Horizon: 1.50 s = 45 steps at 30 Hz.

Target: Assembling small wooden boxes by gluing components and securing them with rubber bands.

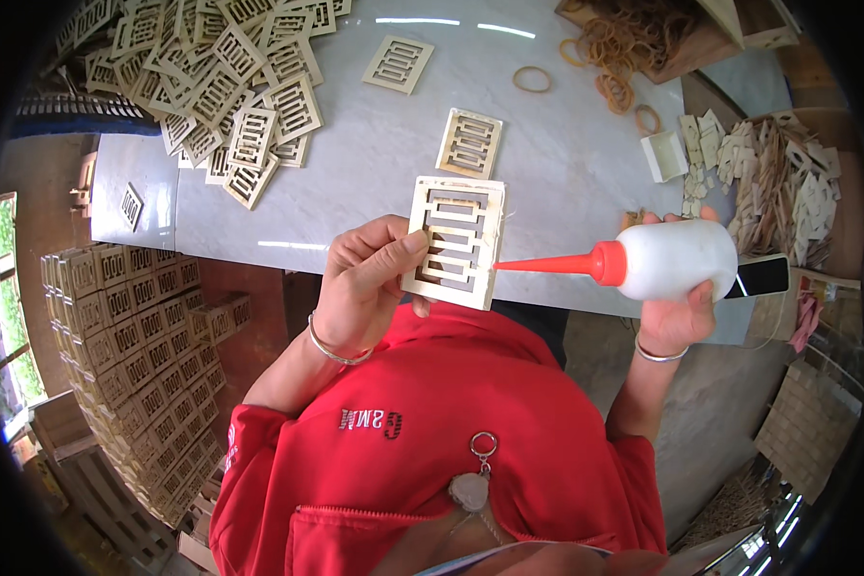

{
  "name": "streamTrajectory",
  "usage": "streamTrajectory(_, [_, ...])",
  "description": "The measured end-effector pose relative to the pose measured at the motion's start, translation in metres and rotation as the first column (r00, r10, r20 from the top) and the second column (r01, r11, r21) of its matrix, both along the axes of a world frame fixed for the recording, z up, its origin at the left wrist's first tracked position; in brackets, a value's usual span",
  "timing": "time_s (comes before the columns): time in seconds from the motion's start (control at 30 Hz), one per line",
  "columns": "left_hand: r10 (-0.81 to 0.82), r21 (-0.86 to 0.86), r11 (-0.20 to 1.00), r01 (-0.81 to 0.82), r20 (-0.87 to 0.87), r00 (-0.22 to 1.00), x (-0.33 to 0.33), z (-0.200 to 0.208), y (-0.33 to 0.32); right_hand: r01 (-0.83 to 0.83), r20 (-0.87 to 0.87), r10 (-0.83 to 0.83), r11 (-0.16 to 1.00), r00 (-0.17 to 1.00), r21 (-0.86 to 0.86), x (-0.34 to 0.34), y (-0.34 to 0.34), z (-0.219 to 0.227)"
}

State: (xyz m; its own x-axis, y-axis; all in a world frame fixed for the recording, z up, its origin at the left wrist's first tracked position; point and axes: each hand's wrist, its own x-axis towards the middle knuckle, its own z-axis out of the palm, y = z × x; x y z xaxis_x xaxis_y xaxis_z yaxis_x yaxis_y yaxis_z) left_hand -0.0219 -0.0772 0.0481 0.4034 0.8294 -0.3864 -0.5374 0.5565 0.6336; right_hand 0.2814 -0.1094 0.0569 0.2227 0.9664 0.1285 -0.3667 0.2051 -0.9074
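My left hand (370,274) pinches the left edge of a pale wooden lattice panel (453,240), tilted up over the table's front edge. Slots and small crossbars are cut through the panel. Closed around a white squeeze bottle (677,257), my right hand (680,312) holds it on its side. The bottle's long red nozzle (557,263) points left, its tip at the panel's right edge; whether it touches I cannot tell. Just beyond the held panel, another lattice panel (470,144) lies on the table. No glue drop can be made out.
A heap of lattice panels (221,86) covers the table's far left; a single panel (397,64) lies farther back. Rubber bands (634,43) and wood scraps (802,182) sit at the right, near a small white box (663,156) and a phone (760,276). Stacked panels (144,346) stand lower left.
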Motion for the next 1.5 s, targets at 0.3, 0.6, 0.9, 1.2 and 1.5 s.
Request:
streamTrajectory(0.3, [0.010,0.000,1.000,-0.010,0.033,0.999,0.000,-0.004,0.002,-0.119,-0.012,0.120,0.991,0.993,0.067,0.004,-0.005,-0.005])
streamTrajectory(0.6, [0.077,0.188,0.982,0.009,-0.446,0.891,0.010,-0.042,0.042,0.035,-0.255,-0.023,0.999,0.967,0.041,0.015,-0.007,-0.023])
streamTrajectory(0.9, [0.147,0.269,0.896,0.354,-0.930,0.336,0.013,-0.087,0.086,0.155,-0.324,-0.150,0.988,0.934,-0.012,0.038,-0.016,-0.043])
streamTrajectory(1.2, [0.590,0.253,0.689,0.679,-0.740,-0.323,0.000,-0.072,0.193,0.157,-0.303,-0.169,0.986,0.938,-0.063,0.040,-0.002,-0.050])
streamTrajectory(1.5, [0.424,0.221,0.767,0.602,-0.879,-0.218,-0.005,-0.058,0.217,0.163,-0.323,-0.180,0.984,0.929,-0.079,0.050,-0.001,-0.058])
